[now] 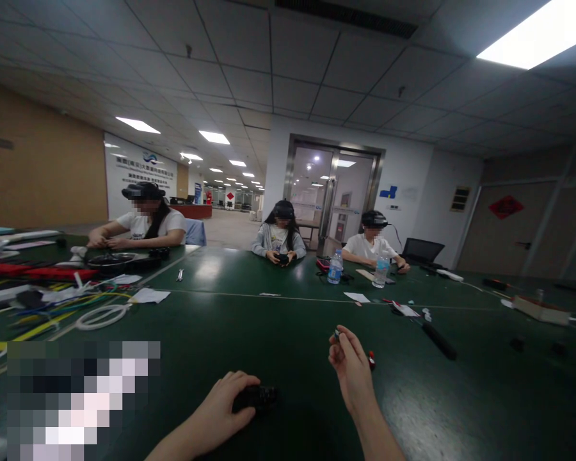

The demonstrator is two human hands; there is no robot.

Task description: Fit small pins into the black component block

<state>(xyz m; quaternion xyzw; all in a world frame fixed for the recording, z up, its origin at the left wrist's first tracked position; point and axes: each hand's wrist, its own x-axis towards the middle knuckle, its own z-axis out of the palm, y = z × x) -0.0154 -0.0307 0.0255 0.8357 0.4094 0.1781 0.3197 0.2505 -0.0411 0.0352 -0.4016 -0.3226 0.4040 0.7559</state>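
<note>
Low in the head view, my left hand (223, 403) is closed round a dark, blocky device (267, 396) lying on the green table (307, 320). Its thumb and fingers grip the near end, and small markings show faintly on the black surface; its exact kind is unclear. My right hand (354, 366) is raised over the table to the right, fingers curled. Between thumb and forefinger it pinches a tiny pale-tipped piece (336, 333), too small to name. Just beyond the right wrist sits a small red and black object (372, 360), partly hidden by the hand.
Two water bottles (335, 267) stand toward the far edge, before three seated people. A black-handled tool (438, 339) and a shallow box (541, 310) lie right. At left are a coiled white cable (103, 317), loose wires, paper (148, 296) and a pixelated patch.
</note>
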